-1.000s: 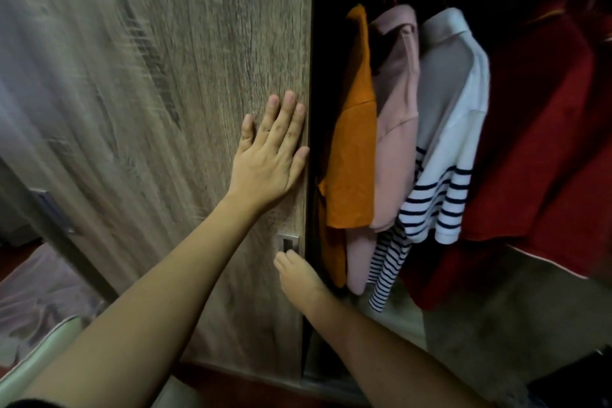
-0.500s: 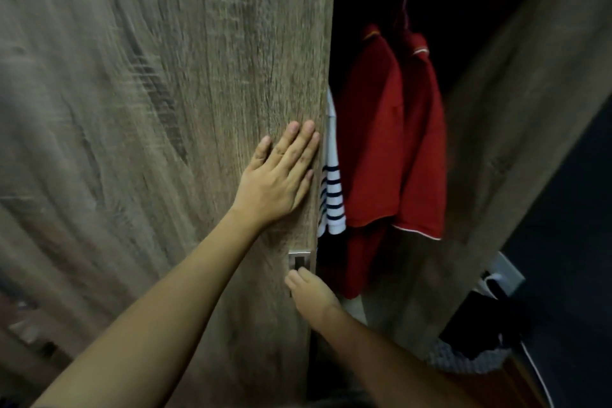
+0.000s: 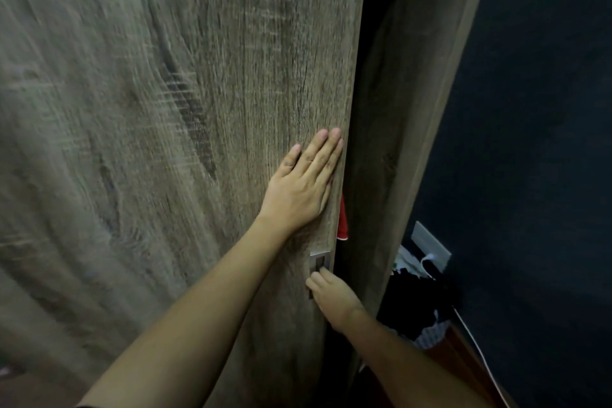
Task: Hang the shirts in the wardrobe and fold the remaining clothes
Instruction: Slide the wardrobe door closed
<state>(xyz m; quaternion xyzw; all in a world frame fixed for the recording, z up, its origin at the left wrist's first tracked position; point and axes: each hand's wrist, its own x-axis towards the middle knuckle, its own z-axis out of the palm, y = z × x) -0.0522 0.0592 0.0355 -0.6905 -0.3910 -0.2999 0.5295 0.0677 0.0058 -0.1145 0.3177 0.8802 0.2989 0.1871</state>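
Note:
A wood-grain sliding wardrobe door (image 3: 172,116) fills most of the view. My left hand (image 3: 303,187) lies flat on it near its right edge, fingers straight. Lower down, my right hand (image 3: 331,295) has its fingertips hooked into the recessed metal handle (image 3: 319,262). Only a narrow dark gap stays between the door and the wardrobe's side panel (image 3: 397,129). A sliver of a red shirt (image 3: 343,222) shows in that gap; the other hung shirts are hidden behind the door.
To the right stands a dark blue wall (image 3: 536,142) with a wall socket (image 3: 430,246) and a white cable (image 3: 477,348). A basket of dark clothes (image 3: 420,311) sits on the floor beside the wardrobe.
The door has slid to the right with both hands on it. The orange, pink and striped shirts went out of sight, and the opening shrank to a thin gap.

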